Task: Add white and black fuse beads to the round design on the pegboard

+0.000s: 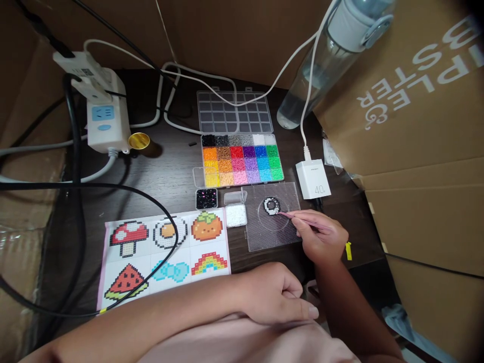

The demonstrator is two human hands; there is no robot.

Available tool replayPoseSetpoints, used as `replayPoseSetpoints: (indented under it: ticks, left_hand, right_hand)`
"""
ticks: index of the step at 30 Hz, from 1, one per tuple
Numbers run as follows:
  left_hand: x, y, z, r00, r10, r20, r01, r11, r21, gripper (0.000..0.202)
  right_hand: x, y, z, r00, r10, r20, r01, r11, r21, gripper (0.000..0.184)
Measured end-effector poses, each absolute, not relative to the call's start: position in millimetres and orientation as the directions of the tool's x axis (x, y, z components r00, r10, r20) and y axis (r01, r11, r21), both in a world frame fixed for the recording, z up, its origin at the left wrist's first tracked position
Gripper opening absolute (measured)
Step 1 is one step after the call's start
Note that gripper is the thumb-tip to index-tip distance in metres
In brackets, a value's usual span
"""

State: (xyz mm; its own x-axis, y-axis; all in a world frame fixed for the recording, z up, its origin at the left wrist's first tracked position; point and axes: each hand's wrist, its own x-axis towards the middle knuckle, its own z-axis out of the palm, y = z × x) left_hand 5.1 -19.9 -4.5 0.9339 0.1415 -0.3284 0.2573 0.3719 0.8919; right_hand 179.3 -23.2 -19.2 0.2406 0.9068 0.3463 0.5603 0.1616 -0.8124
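In my right hand [325,241] is a pair of pink tweezers [304,220], their tips reaching to a small ring of black and white fuse beads [266,205]. The beads sit on a clear pegboard [259,237], which has a round outline around them. My left hand [274,295] is closed in a loose fist near my body, thumb stretched along it, with nothing visible in it. Left of the pegboard stand a small open box of white beads [236,216] and a small box of mostly black beads [206,198].
Behind the pegboard lies a compartment box of coloured beads [242,166] with its clear lid [235,113] open. A pattern sheet [170,254] lies at left, crossed by a black cable [166,204]. A power strip [108,111], gold cap [139,141], white charger [313,180] and water bottle [321,65] stand around.
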Motion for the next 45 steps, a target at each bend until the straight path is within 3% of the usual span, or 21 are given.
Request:
replayPoseSetpoints:
  ticks: [33, 37, 41, 45]
  left_hand:
    - [4, -22, -5, 0.931, 0.137, -0.338, 0.265, 0.386, 0.884, 0.064]
    - [3, -23, -5, 0.928, 0.134, -0.349, 0.278, 0.374, 0.885, 0.064]
    - [4, -21, -1, 0.918, 0.13, -0.374, 0.314, 0.338, 0.887, 0.062]
    - [4, -19, 2, 0.907, 0.116, -0.406, 0.348, 0.337, 0.875, 0.061]
  right_hand:
    - [177, -24, -7, 0.259, 0.893, 0.367, 0.561, 0.17, -0.81, 0.021]
    - [167, -18, 24, 0.154, 0.902, 0.403, 0.519, 0.273, -0.81, 0.029]
    - [147, -11, 35, -0.094, 0.911, 0.402, 0.491, 0.394, -0.777, 0.026]
    - [130, -7, 17, -0.11, 0.884, 0.454, 0.508, 0.443, -0.739, 0.018]
